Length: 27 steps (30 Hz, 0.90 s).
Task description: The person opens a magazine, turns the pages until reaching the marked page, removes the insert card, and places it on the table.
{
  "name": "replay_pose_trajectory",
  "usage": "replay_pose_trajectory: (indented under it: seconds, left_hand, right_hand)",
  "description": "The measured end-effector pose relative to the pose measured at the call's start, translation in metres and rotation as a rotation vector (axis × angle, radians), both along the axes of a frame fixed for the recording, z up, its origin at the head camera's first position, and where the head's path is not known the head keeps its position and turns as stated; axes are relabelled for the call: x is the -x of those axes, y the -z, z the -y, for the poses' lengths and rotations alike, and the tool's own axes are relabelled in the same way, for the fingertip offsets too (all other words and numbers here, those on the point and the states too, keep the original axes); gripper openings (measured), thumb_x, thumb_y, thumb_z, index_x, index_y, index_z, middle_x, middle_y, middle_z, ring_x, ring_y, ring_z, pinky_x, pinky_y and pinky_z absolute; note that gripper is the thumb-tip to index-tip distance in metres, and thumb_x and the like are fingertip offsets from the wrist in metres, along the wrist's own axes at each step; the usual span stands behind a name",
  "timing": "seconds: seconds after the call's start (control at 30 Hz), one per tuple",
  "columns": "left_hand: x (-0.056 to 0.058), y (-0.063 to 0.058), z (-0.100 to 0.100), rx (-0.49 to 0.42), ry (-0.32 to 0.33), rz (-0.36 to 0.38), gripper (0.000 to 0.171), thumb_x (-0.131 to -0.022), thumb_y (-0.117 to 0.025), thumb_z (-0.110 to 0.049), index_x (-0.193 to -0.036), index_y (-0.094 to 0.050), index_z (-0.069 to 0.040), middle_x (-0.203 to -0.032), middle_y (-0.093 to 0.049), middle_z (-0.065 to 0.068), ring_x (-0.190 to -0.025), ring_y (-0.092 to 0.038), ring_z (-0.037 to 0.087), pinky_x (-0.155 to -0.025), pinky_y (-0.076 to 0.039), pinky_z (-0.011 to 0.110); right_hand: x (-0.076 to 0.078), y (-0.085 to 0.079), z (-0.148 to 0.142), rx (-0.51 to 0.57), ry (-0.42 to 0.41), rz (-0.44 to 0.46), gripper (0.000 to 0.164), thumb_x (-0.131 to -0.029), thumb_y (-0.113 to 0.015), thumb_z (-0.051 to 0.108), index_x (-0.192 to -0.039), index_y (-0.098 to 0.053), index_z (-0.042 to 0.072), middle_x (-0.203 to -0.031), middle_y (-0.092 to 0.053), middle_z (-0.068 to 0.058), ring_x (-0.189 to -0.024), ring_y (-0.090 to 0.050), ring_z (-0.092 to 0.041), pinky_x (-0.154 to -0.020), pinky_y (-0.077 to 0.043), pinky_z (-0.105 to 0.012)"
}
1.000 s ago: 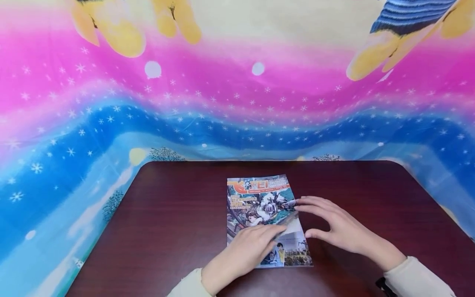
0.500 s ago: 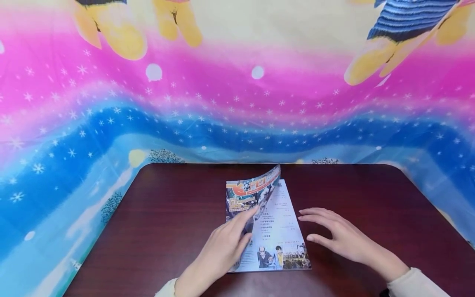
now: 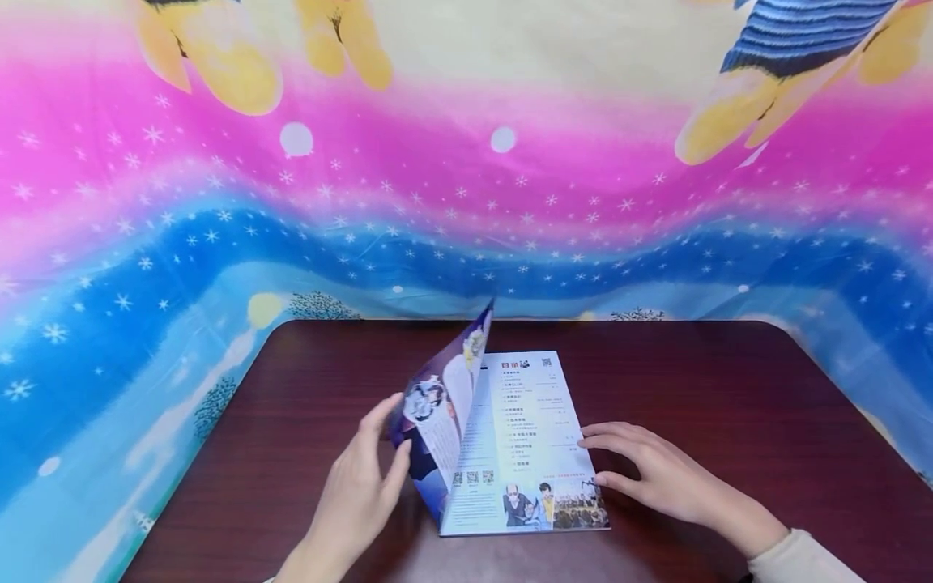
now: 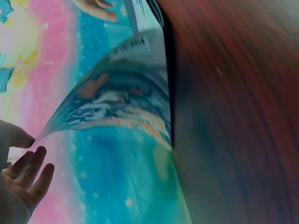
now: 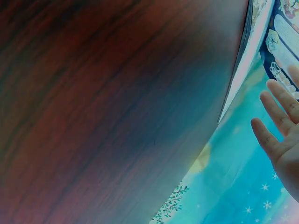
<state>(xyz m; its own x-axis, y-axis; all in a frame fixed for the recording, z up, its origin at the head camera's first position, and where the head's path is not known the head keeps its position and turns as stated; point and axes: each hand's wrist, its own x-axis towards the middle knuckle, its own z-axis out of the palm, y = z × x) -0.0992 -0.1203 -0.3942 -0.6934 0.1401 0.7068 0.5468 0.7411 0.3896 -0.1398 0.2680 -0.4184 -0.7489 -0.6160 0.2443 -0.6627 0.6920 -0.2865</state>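
Note:
A magazine (image 3: pixel 535 441) lies on the dark wooden table, its right page printed with columns of text and cartoon figures along the bottom. Its front cover (image 3: pixel 448 405) stands raised and tilted to the left, inner side showing. My left hand (image 3: pixel 357 474) pinches the cover's free edge between thumb and fingers; in the left wrist view the cover (image 4: pixel 121 100) bows in a curve from the spine to that hand (image 4: pixel 23 179). Beside the magazine's right edge, my right hand (image 3: pixel 656 470) has loosely bent fingers, its fingertips right at the page edge. The right wrist view shows its fingers (image 5: pixel 278 112) spread.
The reddish-brown table (image 3: pixel 321 389) has rounded far corners and stretches out on both sides of the magazine. Behind it hangs a pink and blue cloth (image 3: pixel 466 202) with snowflakes and cartoon figures, close to the table's far edge.
My left hand has moved left, lifting the cover off the magazine and swinging it leftward, which uncovers the text pages. My right hand has shifted slightly down and stays by the right edge.

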Motion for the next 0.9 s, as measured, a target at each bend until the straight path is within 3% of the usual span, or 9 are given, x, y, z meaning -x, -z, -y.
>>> replay_pose_trajectory:
  seconds: [0.2, 0.27, 0.33, 0.4, 0.47, 0.53, 0.73, 0.9]
  left_hand:
    - [-0.005, 0.001, 0.030, -0.019, -0.077, 0.048, 0.092, -0.071, -0.085, 0.004, -0.150, -0.040, -0.009, -0.136, -0.058, 0.016, -0.117, -0.061, 0.029, -0.102, -0.038, 0.016]
    - [-0.007, 0.002, 0.041, -0.020, -0.091, 0.055, 0.094, -0.070, -0.086, 0.003, -0.150, -0.040, -0.008, -0.136, -0.057, 0.017, -0.117, -0.059, 0.031, -0.102, -0.031, 0.008]
    - [-0.011, 0.004, 0.050, -0.018, -0.127, 0.085, 0.093, -0.070, -0.087, 0.000, -0.150, -0.041, -0.009, -0.134, -0.058, 0.016, -0.116, -0.059, 0.031, -0.099, -0.031, 0.006]
    - [-0.016, 0.006, 0.059, -0.014, -0.163, 0.116, 0.090, -0.070, -0.086, -0.001, -0.148, -0.042, -0.008, -0.132, -0.058, 0.016, -0.115, -0.059, 0.032, -0.097, -0.036, 0.010]
    - [-0.021, 0.007, 0.065, -0.005, -0.199, 0.150, 0.086, -0.071, -0.086, -0.002, -0.146, -0.044, -0.006, -0.129, -0.059, 0.017, -0.112, -0.061, 0.033, -0.091, -0.046, 0.025]
    - [-0.025, 0.008, 0.072, 0.008, -0.239, 0.182, 0.084, -0.072, -0.086, -0.003, -0.145, -0.045, -0.005, -0.128, -0.059, 0.017, -0.109, -0.062, 0.034, -0.083, -0.049, 0.038]
    - [-0.032, 0.013, 0.093, 0.026, -0.281, 0.270, 0.084, -0.073, -0.087, -0.008, -0.145, -0.044, -0.005, -0.126, -0.059, 0.016, -0.104, -0.064, 0.034, -0.076, -0.051, 0.042]
    - [-0.033, 0.023, 0.112, 0.076, -0.265, 0.439, 0.083, -0.077, -0.087, -0.018, -0.145, -0.041, -0.004, -0.126, -0.054, 0.020, -0.103, -0.062, 0.041, -0.075, -0.052, 0.059]
  right_hand:
    - [0.000, 0.001, -0.002, -0.017, 0.007, 0.038, 0.038, -0.091, -0.073, 0.032, -0.126, -0.067, 0.020, -0.132, -0.060, 0.006, -0.121, -0.056, -0.017, -0.094, -0.048, -0.046]
    - [0.001, 0.003, -0.002, -0.024, 0.002, 0.058, 0.039, -0.091, -0.074, 0.031, -0.127, -0.067, 0.020, -0.132, -0.060, 0.006, -0.121, -0.056, -0.018, -0.094, -0.049, -0.047]
    - [0.000, 0.005, -0.003, -0.031, -0.012, 0.071, 0.039, -0.090, -0.074, 0.031, -0.127, -0.066, 0.021, -0.132, -0.060, 0.005, -0.121, -0.056, -0.018, -0.094, -0.049, -0.047]
    - [-0.001, 0.008, -0.003, -0.036, -0.028, 0.081, 0.040, -0.090, -0.075, 0.031, -0.128, -0.066, 0.022, -0.132, -0.060, 0.006, -0.120, -0.057, -0.017, -0.093, -0.050, -0.047]
    - [-0.001, 0.011, -0.003, -0.041, -0.043, 0.080, 0.041, -0.089, -0.075, 0.032, -0.128, -0.066, 0.023, -0.132, -0.060, 0.006, -0.120, -0.057, -0.017, -0.093, -0.050, -0.046]
    - [-0.002, 0.014, -0.003, -0.045, -0.050, 0.084, 0.042, -0.088, -0.076, 0.032, -0.128, -0.066, 0.024, -0.132, -0.059, 0.007, -0.119, -0.057, -0.016, -0.093, -0.050, -0.046]
    - [-0.001, 0.015, -0.003, -0.042, -0.046, 0.072, 0.045, -0.086, -0.078, 0.031, -0.128, -0.066, 0.023, -0.132, -0.059, 0.006, -0.120, -0.057, -0.016, -0.093, -0.050, -0.046]
    - [-0.001, 0.015, -0.001, -0.055, -0.022, 0.124, 0.047, -0.086, -0.078, 0.035, -0.129, -0.065, 0.023, -0.135, -0.057, 0.006, -0.123, -0.055, -0.018, -0.095, -0.049, -0.048]
